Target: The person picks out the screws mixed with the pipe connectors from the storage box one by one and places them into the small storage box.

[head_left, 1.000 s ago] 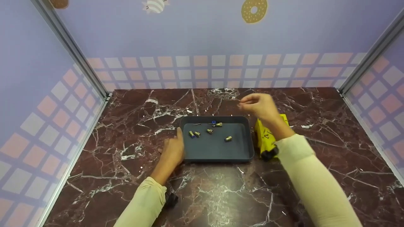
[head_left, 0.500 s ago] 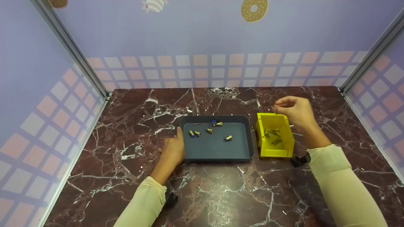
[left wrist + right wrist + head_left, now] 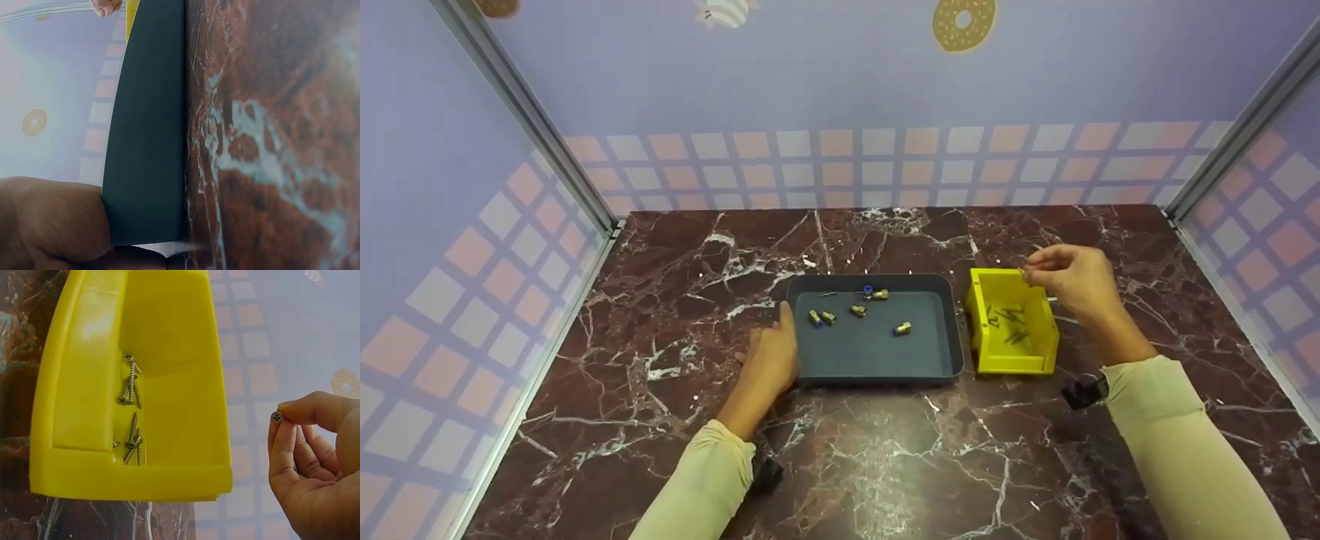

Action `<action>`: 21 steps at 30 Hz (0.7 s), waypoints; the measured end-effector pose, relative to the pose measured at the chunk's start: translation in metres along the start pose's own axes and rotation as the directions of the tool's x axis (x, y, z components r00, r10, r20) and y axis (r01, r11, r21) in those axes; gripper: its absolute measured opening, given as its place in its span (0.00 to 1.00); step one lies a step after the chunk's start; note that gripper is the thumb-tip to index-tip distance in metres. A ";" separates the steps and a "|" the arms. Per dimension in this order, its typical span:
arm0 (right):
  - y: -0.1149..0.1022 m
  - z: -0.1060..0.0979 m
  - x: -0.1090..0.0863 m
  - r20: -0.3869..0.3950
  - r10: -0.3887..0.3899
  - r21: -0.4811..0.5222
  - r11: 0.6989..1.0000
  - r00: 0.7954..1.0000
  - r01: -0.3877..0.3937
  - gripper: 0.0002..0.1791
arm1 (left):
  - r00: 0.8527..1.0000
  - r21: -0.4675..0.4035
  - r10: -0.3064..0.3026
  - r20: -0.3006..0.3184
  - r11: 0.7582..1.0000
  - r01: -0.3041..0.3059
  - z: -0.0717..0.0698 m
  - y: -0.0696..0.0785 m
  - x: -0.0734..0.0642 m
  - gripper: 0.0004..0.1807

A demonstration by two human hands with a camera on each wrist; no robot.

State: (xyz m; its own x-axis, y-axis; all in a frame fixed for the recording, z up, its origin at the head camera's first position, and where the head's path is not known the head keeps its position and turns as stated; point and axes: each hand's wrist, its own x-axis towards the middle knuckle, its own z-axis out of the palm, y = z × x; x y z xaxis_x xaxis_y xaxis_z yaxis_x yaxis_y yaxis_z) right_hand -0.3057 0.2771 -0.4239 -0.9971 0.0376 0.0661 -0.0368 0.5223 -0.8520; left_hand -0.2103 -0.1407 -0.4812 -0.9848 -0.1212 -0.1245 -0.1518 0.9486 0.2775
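Observation:
In the head view my left hand (image 3: 769, 354) rests against the left side of a dark grey tray (image 3: 877, 373), one digit straight along its wall. The left wrist view shows part of that hand (image 3: 62, 222) beside the tray wall (image 3: 147, 129); the other fingers are mostly hidden. My right hand (image 3: 1072, 281) is raised over the back right corner of a yellow bin (image 3: 1016, 365). Between thumb and fingertips it pinches a screw (image 3: 277, 417), its cross-slotted head facing the right wrist camera. Several more screws (image 3: 134, 439) lie inside the bin.
The tray holds several brass-coloured fittings (image 3: 902, 328), some with blue parts, and a thin screw-like piece (image 3: 828, 294) near its back wall. Tray and bin stand side by side on a dark red marbled table (image 3: 697, 255). Patterned panels (image 3: 840, 90) enclose the back and sides.
My right hand has moved from behind the tray's right corner rightwards to the bin, then dropped slightly, uncovering the bin's inside. The left hand and tray have stayed put.

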 end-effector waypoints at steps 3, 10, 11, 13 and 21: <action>0.002 0.001 -0.001 0.000 0.003 -0.007 1.000 1.000 -0.003 0.13 | 1.000 -0.004 -0.007 0.003 1.000 0.007 0.001 0.000 0.000 0.47; 0.005 0.000 -0.003 0.010 0.009 -0.051 0.999 1.000 -0.008 0.19 | 1.000 0.024 0.015 0.007 1.000 -0.015 -0.001 0.000 -0.001 0.47; 0.006 0.000 -0.004 0.011 0.009 -0.049 0.999 1.000 -0.008 0.19 | 1.000 0.036 0.022 0.006 0.999 -0.022 -0.002 0.000 -0.001 0.48; 0.006 0.000 -0.004 0.012 0.004 -0.046 0.999 1.000 -0.004 0.20 | 1.000 0.053 0.029 0.005 0.998 -0.029 -0.002 0.000 -0.001 0.48; 0.004 0.001 -0.004 0.006 -0.005 -0.046 0.999 1.000 0.005 0.19 | 1.000 0.027 -0.001 0.014 1.000 0.001 0.000 0.000 0.001 0.48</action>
State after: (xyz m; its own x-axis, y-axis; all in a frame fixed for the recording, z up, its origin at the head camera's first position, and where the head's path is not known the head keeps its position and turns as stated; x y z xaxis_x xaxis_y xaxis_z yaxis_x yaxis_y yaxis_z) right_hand -0.3020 0.2781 -0.4282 -0.9973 0.0298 0.0674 -0.0391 0.5614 -0.8266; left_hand -0.2113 -0.1405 -0.4813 -0.9834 -0.1182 -0.1378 -0.1502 0.9560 0.2520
